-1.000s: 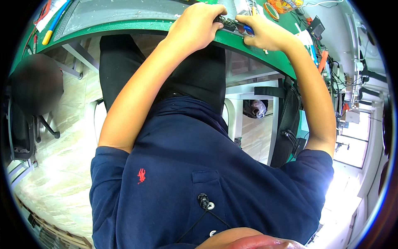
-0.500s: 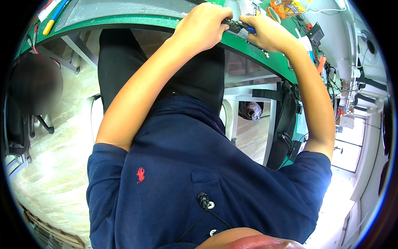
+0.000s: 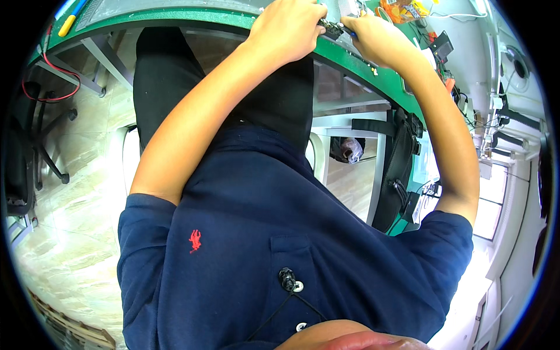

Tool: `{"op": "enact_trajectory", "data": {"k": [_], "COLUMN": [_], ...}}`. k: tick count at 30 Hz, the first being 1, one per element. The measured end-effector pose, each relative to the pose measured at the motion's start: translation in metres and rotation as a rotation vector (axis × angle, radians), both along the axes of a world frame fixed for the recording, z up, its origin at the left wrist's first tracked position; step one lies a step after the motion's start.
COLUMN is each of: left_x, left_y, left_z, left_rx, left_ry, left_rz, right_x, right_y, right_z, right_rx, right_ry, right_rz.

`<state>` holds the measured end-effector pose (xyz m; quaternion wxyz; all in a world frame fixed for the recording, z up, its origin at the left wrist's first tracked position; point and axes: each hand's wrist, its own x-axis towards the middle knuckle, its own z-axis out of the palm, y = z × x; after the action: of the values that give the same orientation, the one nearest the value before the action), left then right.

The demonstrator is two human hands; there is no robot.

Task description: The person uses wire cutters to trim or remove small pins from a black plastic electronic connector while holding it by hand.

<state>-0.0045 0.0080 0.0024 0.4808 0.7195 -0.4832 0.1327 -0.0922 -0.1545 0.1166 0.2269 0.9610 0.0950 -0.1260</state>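
Note:
At the front edge of the green table, my left hand [image 3: 287,29] is closed with fingertips and thumb around one end of a small dark, speckled piece [image 3: 332,30] that looks like a circuit board. My right hand [image 3: 380,39], just to the right, is closed around a tool with a blue handle [image 3: 352,34]. Most of that tool is hidden by the fingers, so its kind does not show. The tool's end is close beside the dark piece; whether they touch I cannot tell.
Small pale scraps [image 3: 374,71] lie on the table's edge [image 3: 389,87] near my right wrist. An orange snack bag [image 3: 402,10] is at the back right, with tangled cables beyond my right forearm. A yellow-and-blue pen [image 3: 67,24] lies far left. A black bag [image 3: 398,169] hangs at right.
Both hands stay close together at the table edge, and the whole view has shifted slightly. The dark round shape at the left is gone, and a red cable and chair legs show there.

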Motion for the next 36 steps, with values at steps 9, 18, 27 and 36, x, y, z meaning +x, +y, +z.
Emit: {"op": "enact_trajectory", "data": {"k": [9,18,27,36], "left_x": [0.008,0.002,0.004,0.006], "left_y": [-0.006,-0.005,-0.008,-0.007], "left_z": [-0.003,0.000,-0.004,-0.003], "left_rx": [-0.029,-0.016,-0.033,-0.014], "left_ry": [0.057,0.112,0.074,0.076], "left_rz": [-0.049,-0.054,-0.041,-0.033], "right_x": [0.016,0.004,0.012,0.017], "right_y": [-0.014,-0.038,-0.024,-0.015], "right_z": [-0.016,-0.032,-0.024,-0.021], "right_rx": [-0.017,-0.051,-0.025,-0.067], "right_ry": [0.023,-0.067,-0.008,-0.001], "right_rz": [-0.157,-0.119,-0.133,-0.137]}}
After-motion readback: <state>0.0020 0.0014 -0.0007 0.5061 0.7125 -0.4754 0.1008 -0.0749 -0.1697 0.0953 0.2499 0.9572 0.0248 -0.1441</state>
